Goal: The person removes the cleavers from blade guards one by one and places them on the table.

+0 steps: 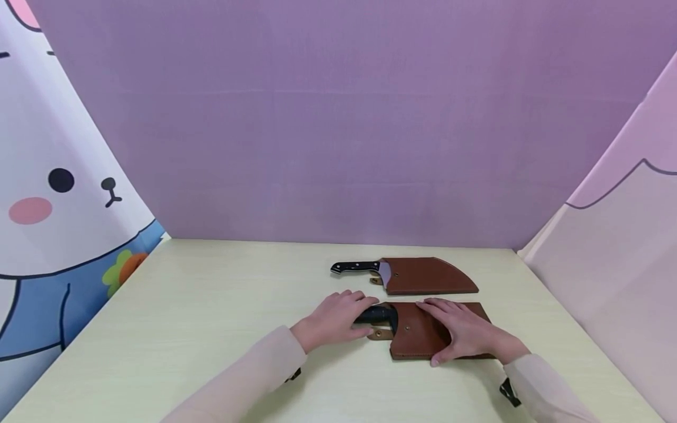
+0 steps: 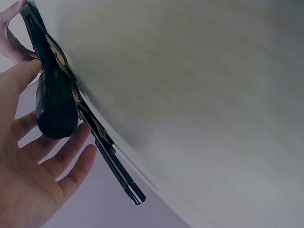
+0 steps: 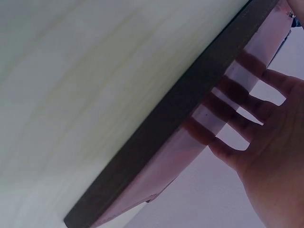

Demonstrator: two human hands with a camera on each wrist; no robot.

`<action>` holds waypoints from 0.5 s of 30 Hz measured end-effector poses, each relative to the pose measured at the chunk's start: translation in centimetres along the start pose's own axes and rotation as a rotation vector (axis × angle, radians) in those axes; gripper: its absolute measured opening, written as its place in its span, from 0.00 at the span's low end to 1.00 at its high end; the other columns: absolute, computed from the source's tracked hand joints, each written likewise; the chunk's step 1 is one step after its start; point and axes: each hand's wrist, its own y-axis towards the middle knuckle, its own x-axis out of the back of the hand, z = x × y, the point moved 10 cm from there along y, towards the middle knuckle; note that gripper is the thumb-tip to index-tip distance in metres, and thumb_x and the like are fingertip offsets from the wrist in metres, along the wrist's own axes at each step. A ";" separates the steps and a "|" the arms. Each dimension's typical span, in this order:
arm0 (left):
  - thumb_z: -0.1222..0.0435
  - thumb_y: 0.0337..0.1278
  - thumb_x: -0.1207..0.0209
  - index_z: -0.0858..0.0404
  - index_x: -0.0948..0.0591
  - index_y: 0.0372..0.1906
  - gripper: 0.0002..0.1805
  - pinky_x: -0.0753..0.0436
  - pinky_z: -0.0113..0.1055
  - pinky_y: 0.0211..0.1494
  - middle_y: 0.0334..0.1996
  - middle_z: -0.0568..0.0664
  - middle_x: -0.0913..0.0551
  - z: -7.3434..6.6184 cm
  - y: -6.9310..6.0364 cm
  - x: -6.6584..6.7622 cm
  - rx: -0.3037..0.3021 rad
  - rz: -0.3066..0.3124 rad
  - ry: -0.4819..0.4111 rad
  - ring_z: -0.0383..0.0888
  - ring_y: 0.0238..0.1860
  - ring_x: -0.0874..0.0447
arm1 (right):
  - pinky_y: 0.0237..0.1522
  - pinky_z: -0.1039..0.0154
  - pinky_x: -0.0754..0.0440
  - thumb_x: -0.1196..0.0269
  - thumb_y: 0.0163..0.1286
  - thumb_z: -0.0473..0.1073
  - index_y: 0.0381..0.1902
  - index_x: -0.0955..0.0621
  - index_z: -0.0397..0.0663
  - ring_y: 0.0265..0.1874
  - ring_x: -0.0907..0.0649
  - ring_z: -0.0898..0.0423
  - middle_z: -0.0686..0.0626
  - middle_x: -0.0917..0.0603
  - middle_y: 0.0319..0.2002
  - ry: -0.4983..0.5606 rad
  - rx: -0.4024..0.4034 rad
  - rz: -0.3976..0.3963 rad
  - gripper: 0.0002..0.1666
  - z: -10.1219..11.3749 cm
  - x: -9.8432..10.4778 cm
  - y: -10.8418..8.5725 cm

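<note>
A cleaver in a brown leather sheath (image 1: 415, 335) lies on the table, its thick black handle (image 1: 373, 315) pointing left. My left hand (image 1: 335, 317) is around the end of that handle. In the left wrist view, the fingers are spread loosely beside the handle (image 2: 57, 107) and do not close on it. My right hand (image 1: 465, 329) lies over the sheath, thumb at the near edge and fingers toward the far edge. Nearly straight fingers touch the sheath's smooth face (image 3: 185, 147) in the right wrist view. The blade is hidden inside the sheath.
Just behind lies a second knife with a riveted black handle (image 1: 357, 267), in a curved brown sheath (image 1: 428, 276). Both rest on a pale wood-grain table (image 1: 238, 288). A purple cloth wall (image 1: 338, 129) stands at the back, with printed cloth (image 1: 79, 247) at the left.
</note>
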 end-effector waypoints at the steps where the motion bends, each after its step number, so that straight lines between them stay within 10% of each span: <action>1: 0.44 0.55 0.46 0.50 0.32 0.62 0.31 0.22 0.38 0.44 0.49 0.46 0.22 0.0 0.1 0.0 0.001 0.000 -0.005 0.43 0.44 0.23 | 0.55 0.36 0.38 0.38 0.36 0.79 0.68 0.39 0.50 0.63 0.35 0.41 0.41 0.35 0.64 -0.001 0.001 -0.001 0.65 0.0 0.0 0.0; 15: 0.44 0.55 0.46 0.49 0.30 0.59 0.27 0.25 0.34 0.36 0.43 0.43 0.20 -0.3 1.5 -0.7 -0.004 0.043 0.033 0.37 0.35 0.22 | 0.53 0.36 0.37 0.36 0.36 0.77 0.67 0.38 0.49 0.61 0.33 0.40 0.39 0.34 0.63 -0.004 0.032 -0.021 0.64 0.6 0.3 0.0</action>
